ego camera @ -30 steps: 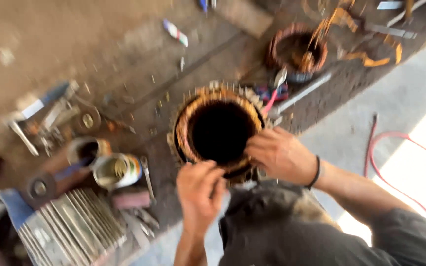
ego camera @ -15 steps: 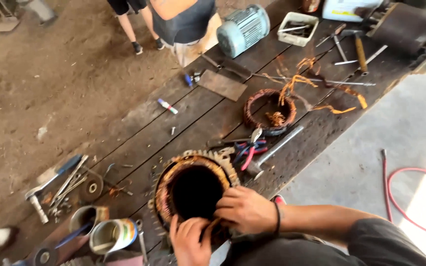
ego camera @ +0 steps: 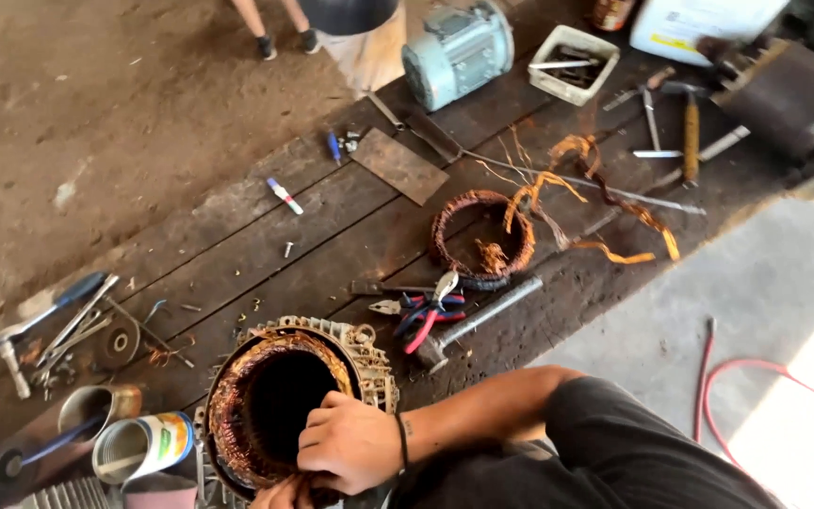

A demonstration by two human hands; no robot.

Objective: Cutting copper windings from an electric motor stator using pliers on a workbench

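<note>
- The right hand (ego camera: 349,443) curled over the near rim of the round, ribbed-metal motor stator (ego camera: 284,405), fingers gripping its copper windings.
- The left hand (ego camera: 280,495) showed only partly at the near edge; its grip could not be told.
- The stator stood on the rough wooden workbench (ego camera: 332,236), near left.
- A loose copper coil (ego camera: 482,240) lay farther right, with red-handled pliers (ego camera: 426,316) between.
- A white-labelled tin can (ego camera: 143,448) lay left of the stator.
</note>
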